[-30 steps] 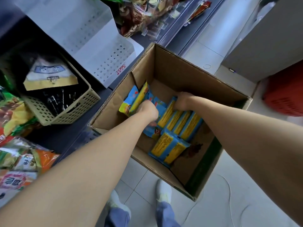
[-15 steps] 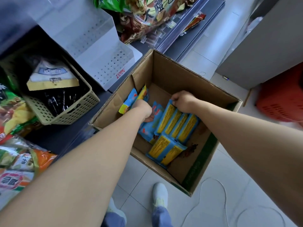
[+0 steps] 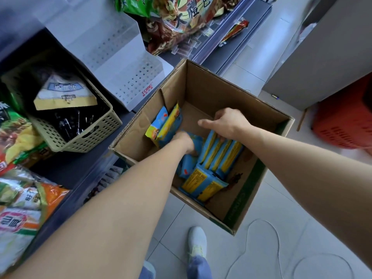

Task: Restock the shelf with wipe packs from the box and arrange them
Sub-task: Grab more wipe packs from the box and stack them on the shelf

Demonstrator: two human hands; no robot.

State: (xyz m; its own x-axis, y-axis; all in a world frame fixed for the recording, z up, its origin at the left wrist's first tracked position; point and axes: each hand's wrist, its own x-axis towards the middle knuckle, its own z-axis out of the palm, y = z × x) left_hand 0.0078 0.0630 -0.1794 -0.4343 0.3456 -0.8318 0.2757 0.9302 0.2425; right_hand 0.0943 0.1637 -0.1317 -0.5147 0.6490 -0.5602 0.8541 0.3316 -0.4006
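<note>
Inside the cardboard box (image 3: 231, 91), the left hand (image 3: 186, 140) digs among blue wipe packs (image 3: 221, 156) (grip hidden, cannot tell); the right hand (image 3: 227, 123) rests spread apart on them.

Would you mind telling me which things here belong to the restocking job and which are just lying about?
Part of the job:
- cardboard box
- blue and yellow wipe packs in it
- left hand and right hand, both down among the packs
- white shelf tray

Just lying about:
- beige basket
- snack bags
- red basket
- white cable on the floor
</note>
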